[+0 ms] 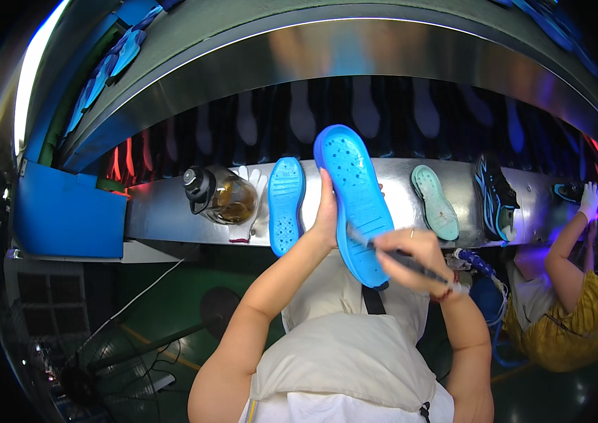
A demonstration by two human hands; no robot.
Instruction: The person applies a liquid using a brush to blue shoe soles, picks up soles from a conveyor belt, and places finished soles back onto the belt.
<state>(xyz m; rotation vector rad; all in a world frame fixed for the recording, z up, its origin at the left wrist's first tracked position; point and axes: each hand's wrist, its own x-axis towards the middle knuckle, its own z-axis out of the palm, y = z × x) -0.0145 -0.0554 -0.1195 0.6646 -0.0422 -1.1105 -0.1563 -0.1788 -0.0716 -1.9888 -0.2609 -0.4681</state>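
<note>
Right hand (412, 255) closes around a dark brush (401, 258) against the blue shoe sole (355, 201) — left hand (327, 211) grips its edge, forearm raised.

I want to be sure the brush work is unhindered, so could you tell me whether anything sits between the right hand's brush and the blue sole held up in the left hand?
Nothing visible does: the brush in the right hand lies directly against the blue sole, which the left hand grips.
</note>
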